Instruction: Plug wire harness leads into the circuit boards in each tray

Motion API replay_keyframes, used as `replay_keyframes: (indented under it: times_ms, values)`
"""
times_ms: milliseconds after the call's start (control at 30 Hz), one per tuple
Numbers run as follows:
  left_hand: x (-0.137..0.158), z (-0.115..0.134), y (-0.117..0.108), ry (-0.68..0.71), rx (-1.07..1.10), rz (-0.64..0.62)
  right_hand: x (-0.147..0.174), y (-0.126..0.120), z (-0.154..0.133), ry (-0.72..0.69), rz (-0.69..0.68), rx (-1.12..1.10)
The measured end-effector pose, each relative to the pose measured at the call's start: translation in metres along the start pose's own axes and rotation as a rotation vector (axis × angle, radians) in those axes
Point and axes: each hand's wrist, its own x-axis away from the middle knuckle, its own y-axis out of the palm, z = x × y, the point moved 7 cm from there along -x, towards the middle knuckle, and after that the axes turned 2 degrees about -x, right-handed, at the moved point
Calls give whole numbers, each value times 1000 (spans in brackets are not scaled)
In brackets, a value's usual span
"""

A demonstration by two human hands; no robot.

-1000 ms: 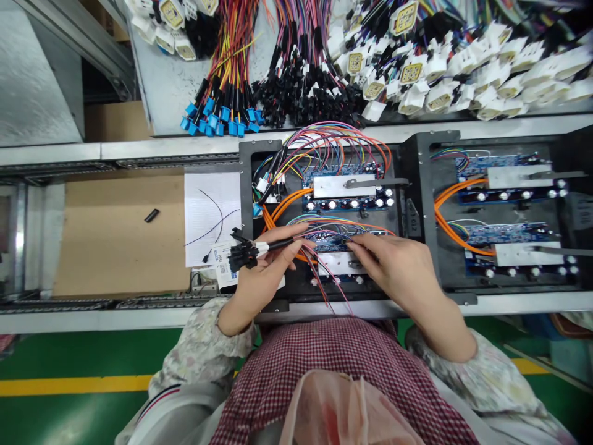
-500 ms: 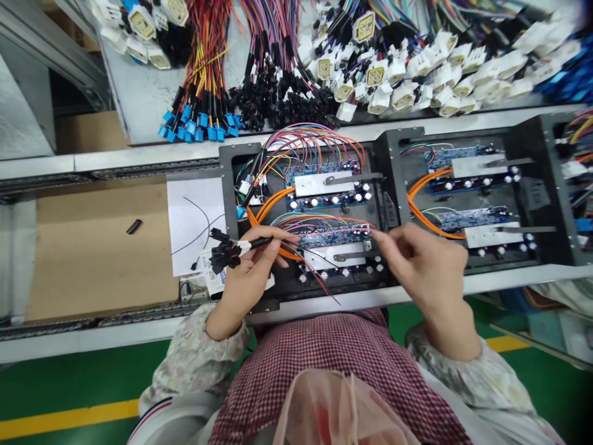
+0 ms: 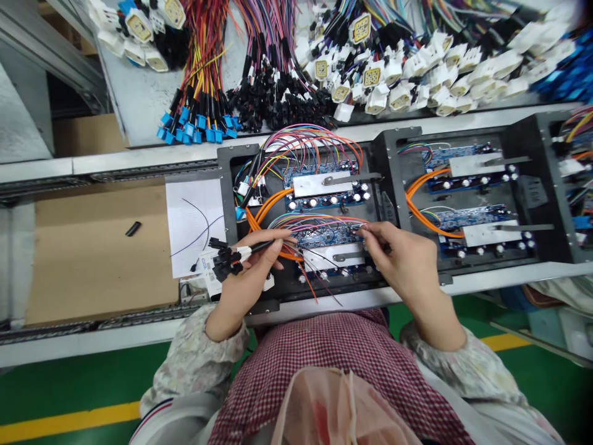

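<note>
My left hand (image 3: 250, 269) is closed around a wire harness (image 3: 260, 246). Its black and white connectors (image 3: 227, 259) stick out to the left, and its thin loose wires (image 3: 311, 281) trail right over the near circuit board (image 3: 324, 237). At that board's right end my right hand (image 3: 401, 253) pinches with thumb and forefinger; what lies between the tips is too small to make out. Coloured wires run along the board's upper edge, beside a white plate (image 3: 319, 256). Behind it, in the same black tray (image 3: 227, 185), lies a second wired board (image 3: 324, 168).
Another black tray (image 3: 509, 133) with two boards stands to the right. Bundles of harnesses (image 3: 278, 80) hang over the shelf at the back. On the left are cardboard (image 3: 102, 247), a white paper sheet (image 3: 189, 216) with loose wires, and a short black tube (image 3: 133, 228).
My right hand has moved left and onto the board's right end, its fingertips closing there. A reddish wire from the harness now hangs further left. My left hand stays nearly in place.
</note>
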Motion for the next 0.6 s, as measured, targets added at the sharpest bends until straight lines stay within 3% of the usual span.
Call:
replay_keyframes:
  times_ms: [200,333,433,600]
  values:
    - [-1,-2,0,0,-16,0,-1,-9,-7,-47,-2,1]
    - [-2,-3,2,-7,22,-9,3,-24,-37,-145,33,-156]
    - [-2,-3,2,-9,61,-4,4,-15,-64,-287,-81,-228]
    - [-3,-6,3,-11,84,-16,-8,5,-61,-213,-54,-334]
